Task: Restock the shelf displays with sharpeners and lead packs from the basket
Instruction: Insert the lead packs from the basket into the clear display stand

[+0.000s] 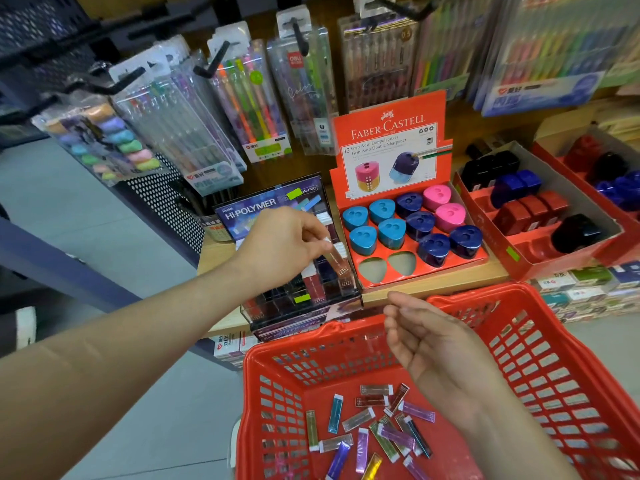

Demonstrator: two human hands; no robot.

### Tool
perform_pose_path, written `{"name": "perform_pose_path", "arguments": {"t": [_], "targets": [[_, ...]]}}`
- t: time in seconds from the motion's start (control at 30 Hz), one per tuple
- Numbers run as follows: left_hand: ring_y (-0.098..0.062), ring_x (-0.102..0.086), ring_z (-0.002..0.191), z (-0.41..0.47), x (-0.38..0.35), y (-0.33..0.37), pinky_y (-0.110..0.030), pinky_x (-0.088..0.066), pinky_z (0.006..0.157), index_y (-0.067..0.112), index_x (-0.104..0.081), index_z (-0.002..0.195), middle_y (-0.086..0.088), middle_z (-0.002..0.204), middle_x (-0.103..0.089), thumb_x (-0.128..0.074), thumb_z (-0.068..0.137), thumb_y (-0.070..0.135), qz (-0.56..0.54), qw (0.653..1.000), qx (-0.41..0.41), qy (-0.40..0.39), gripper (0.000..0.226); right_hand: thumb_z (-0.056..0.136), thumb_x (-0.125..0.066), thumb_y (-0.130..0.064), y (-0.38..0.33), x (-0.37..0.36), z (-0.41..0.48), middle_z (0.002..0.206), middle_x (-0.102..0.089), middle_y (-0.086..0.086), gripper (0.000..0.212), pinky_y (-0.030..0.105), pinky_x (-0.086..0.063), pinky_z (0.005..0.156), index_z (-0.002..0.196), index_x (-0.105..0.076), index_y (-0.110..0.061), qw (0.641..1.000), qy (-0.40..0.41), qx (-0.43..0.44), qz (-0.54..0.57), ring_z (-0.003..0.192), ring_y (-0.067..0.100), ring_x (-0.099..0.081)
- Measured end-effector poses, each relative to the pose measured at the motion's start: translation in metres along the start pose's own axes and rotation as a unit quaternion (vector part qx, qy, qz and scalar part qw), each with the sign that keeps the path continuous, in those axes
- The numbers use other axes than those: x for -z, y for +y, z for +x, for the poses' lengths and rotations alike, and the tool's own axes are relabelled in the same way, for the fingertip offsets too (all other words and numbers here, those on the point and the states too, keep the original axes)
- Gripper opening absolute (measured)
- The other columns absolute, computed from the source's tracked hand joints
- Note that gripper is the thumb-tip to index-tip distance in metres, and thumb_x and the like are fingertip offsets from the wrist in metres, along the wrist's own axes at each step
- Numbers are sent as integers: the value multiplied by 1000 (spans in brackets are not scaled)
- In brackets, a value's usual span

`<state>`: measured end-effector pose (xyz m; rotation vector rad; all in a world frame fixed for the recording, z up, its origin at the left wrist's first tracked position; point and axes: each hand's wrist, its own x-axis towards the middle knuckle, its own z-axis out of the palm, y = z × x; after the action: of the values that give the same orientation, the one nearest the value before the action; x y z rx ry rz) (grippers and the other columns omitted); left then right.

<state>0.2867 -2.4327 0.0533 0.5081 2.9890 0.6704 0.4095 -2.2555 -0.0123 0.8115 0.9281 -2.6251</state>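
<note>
- While my left hand (284, 244) pinches a lead pack (337, 259) over the lead display (304, 301) at frame centre, my right hand (433, 344) hovers above the basket (540, 358), lower right.
- Right fingers: relaxed, slightly apart.

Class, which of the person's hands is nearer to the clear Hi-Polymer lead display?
Left. The left hand is over the display, pinching a lead pack above it; the right hand is apart, over the basket.
</note>
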Motion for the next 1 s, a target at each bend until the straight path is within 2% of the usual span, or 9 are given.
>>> {"name": "perform_pose_path", "arguments": {"t": [0.13,0.23,0.37,0.5,0.63,0.73,0.8,0.9,1.0], "targets": [[-8,-63,75,-3,-9,2,-27,-52,77,15,-73,96,6,77,-66,-70,86,28,35,999,-40,-5,17,91,-53,2,0,2,-1,84,-72,12,23,21,-55,56,104,-71,-3,999,1,14,-45,67,15,-66],[-15,-63,83,-3,-17,5,-31,-50,81,15,-71,99,1,87,-69,-68,87,30,97,990,-98,-1,19,91,-54,2,2,5,-1,83,-72,11,22,21,-53,57,103,-70,-4,993,15,33,-110,66,14,-64],[-20,-58,88,-2,-25,9,-33,-47,73,16,-61,89,-1,91,-62,-63,89,28,161,975,-153,-12,13,93,-52,4,4,9,-1,79,-72,10,22,26,-49,62,100,-71,-6,978,30,49,-202,66,15,-63],[-16,-56,83,-1,-25,14,-29,-43,69,21,-55,86,6,85,-52,-63,88,31,160,977,-139,-14,13,94,-51,4,1,17,-1,75,-71,8,23,25,-48,58,96,-71,-8,958,31,58,-280,64,14,-62],[-9,-56,74,-6,1,28,-29,-47,67,21,-62,88,9,79,-59,-56,92,31,96,989,-110,36,12,94,-51,5,-12,26,-4,72,-69,7,22,20,-45,52,93,-69,-8,917,20,80,-391,60,13,-59],[-11,-59,71,-21,25,42,-37,-52,69,20,-65,93,7,76,-65,-53,93,27,70,990,-104,63,14,92,-53,5,-30,37,-9,72,-66,9,21,17,-43,49,89,-68,-10,861,10,100,-498,57,12,-57],[-12,-61,70,-38,32,51,-36,-52,68,21,-65,89,7,73,-66,-54,91,26,63,992,-89,64,13,90,-58,1,-40,46,-11,65,-64,4,17,16,-41,49,89,-68,-13,805,5,118,-582,53,10,-53],[-10,-62,70,-71,16,58,-25,-50,64,24,-65,83,8,72,-67,-54,88,26,80,994,-62,29,12,88,-63,-11,-49,65,-13,62,-59,-10,9,10,-35,48,89,-67,-19,670,-7,119,-733,58,9,-54],[-15,-64,76,-105,-31,53,-32,-53,72,23,-66,90,6,78,-69,-52,85,23,65,994,-39,-72,15,86,-63,-17,-50,89,-16,74,-52,-15,17,7,-34,53,103,-66,-21,546,-14,65,-835,76,9,-54]]}}
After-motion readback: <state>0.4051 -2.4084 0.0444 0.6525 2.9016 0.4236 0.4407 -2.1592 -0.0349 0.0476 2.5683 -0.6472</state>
